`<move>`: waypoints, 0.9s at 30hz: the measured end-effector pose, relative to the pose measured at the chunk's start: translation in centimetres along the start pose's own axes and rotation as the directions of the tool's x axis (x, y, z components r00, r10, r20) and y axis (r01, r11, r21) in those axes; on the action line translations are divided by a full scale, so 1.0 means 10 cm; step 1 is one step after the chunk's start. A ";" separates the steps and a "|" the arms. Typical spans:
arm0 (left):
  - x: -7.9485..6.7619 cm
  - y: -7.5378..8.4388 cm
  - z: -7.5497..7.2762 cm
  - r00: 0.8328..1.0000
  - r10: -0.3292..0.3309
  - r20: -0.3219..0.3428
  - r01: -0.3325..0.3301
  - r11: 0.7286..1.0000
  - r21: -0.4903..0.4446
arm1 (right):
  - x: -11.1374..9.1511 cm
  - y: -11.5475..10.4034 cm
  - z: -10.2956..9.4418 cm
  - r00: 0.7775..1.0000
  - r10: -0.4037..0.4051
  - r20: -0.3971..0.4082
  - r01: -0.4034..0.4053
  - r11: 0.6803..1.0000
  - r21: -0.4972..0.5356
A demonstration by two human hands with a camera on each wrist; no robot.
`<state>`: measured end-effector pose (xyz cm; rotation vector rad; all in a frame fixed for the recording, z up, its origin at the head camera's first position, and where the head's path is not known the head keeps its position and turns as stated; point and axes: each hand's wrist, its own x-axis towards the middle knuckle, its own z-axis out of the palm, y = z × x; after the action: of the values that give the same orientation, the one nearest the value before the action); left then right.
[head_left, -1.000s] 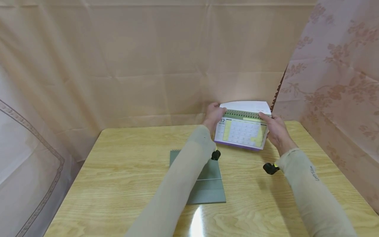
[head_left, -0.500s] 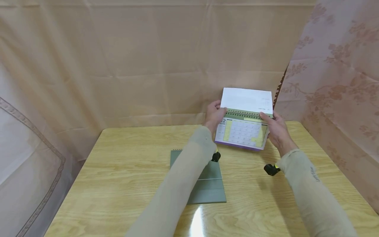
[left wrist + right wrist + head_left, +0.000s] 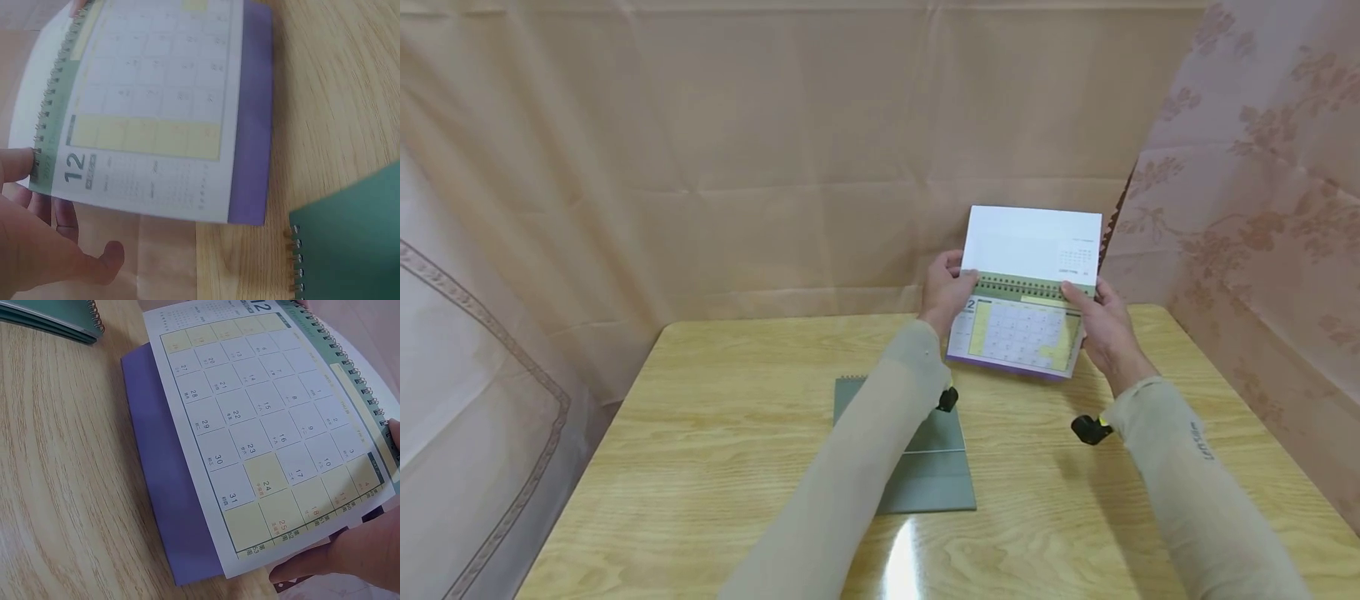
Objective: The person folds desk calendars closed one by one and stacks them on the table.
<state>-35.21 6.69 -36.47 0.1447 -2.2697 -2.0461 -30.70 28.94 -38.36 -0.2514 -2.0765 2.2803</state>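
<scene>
Both hands hold a spiral-bound desk calendar [image 3: 1018, 333] at the back right of the table. Its lower page shows month 12 as a grid with yellow columns. A mostly white page [image 3: 1033, 242] stands up above the rings in the head view. Below the month page a purple base [image 3: 162, 475] shows. My left hand [image 3: 946, 293] pinches the calendar's left end at the binding, thumb in front. At the right end of the binding my right hand [image 3: 1107, 332] grips it, thumb on the rings and fingers behind.
A dark green spiral-bound item [image 3: 928, 483] with a pale cord across it lies on the wooden table [image 3: 737, 417], partly under the left forearm. A beige curtain [image 3: 775, 167] hangs behind the table, with a floral pink one [image 3: 1262, 208] to the right.
The white page behind the rings has swung up from a low, curved position and now stands nearly flat above the binding. Both hands keep their grip and have barely moved.
</scene>
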 end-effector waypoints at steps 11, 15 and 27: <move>0.03 -0.09 -0.05 1.000 -0.003 0.031 0.003 1.000 -0.023 | 0.02 0.05 -0.02 1.000 -0.018 -0.001 0.018 0.991 -0.133; 0.03 -0.11 -0.06 0.999 0.000 0.037 0.001 0.999 -0.037 | 0.03 0.08 -0.04 0.999 -0.036 0.001 0.036 0.977 -0.210; 0.03 -0.12 -0.09 0.998 0.055 0.022 -0.057 0.993 0.102 | 0.03 0.10 -0.05 0.996 -0.087 -0.035 0.077 0.973 -0.216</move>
<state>-35.38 5.61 -37.53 0.0674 -2.3631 -1.9130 -30.82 29.36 -39.45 -0.2175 -2.2654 1.9869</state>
